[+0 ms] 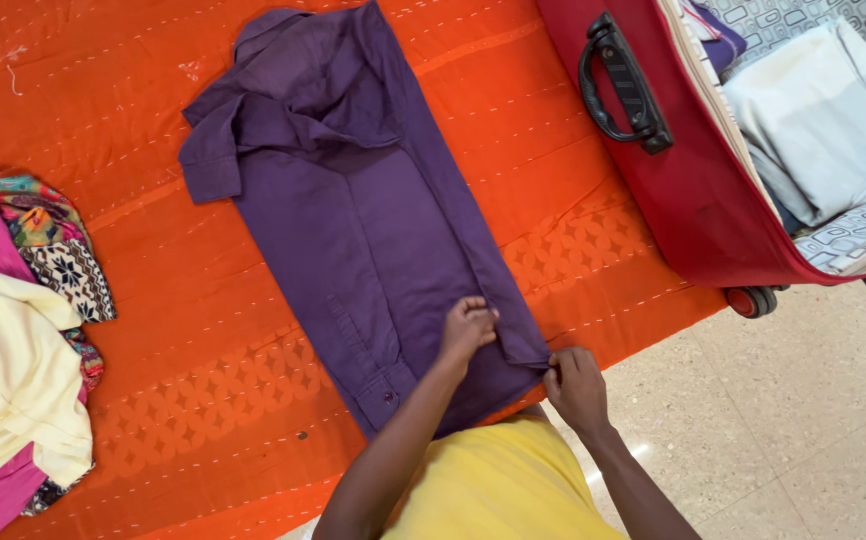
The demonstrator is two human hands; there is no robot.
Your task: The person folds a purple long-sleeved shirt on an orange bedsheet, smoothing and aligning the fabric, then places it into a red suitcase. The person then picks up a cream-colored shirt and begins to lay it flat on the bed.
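So, both hands pinch the near edge of the purple shirt point(373, 210). Left hand point(468, 328) has fingers curled shut on the cloth, a bit in from the edge. Right hand point(575, 385) nips the near right corner w/ fingertips. Shirt lies flat on the orange sheet point(173, 330), sides folded in, collar at the far end. To fold well: keep both grips level, lift together, keep edges lined up. Clothes pile point(13, 340) sits left, red suitcase point(693, 200) far right.
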